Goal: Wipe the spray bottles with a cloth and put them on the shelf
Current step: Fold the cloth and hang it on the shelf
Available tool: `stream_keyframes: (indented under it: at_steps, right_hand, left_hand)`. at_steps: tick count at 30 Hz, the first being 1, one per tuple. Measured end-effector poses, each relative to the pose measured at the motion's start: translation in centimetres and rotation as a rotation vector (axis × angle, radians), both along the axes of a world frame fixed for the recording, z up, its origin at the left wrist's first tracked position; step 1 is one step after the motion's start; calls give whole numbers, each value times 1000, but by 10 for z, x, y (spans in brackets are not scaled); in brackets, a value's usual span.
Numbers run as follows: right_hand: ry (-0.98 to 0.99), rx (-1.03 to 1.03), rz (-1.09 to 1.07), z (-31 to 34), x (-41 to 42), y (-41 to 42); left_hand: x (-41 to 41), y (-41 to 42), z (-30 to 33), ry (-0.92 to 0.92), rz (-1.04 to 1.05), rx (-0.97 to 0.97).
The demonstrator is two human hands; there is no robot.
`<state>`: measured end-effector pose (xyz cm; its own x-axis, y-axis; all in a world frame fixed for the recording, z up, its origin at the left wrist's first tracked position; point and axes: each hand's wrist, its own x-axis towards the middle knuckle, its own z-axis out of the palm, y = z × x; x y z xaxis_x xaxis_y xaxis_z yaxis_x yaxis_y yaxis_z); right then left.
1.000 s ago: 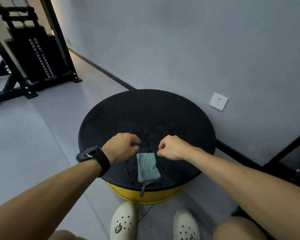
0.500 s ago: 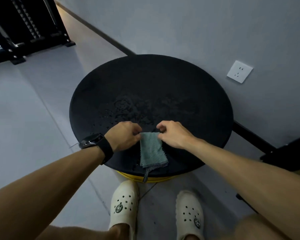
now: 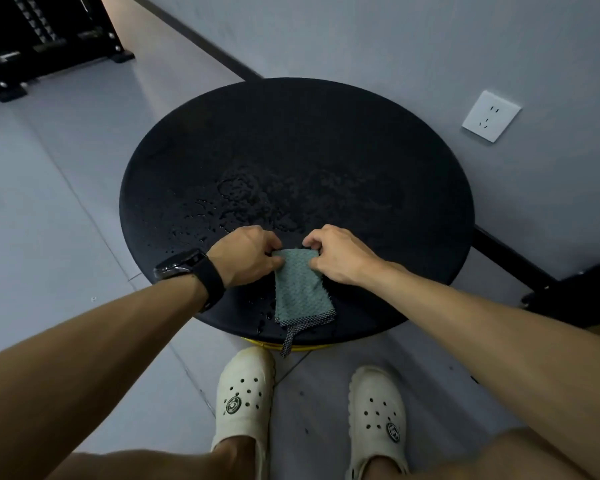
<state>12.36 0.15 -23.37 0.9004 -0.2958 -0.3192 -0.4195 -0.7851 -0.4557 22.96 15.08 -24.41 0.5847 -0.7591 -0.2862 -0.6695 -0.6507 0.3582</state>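
The cloth's (image 3: pixel 300 287) far corners are pinched by the left hand (image 3: pixel 246 256) and right hand (image 3: pixel 342 254) on the wet black table (image 3: pixel 378 161).

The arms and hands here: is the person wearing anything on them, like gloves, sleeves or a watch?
No gloves and no sleeves in view: both forearms are bare down to the left hand and right hand. The only thing worn is a black watch with a dark glossy face and a wide black strap, on the left wrist.
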Motion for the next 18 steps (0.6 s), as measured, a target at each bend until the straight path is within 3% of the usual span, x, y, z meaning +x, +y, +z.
stream_keyframes:
  at_steps: [18]
  right_hand:
    - [-80,-42,-6,-7,-4,3]
  left_hand:
    - [-8,-8,4,80,86,-32]
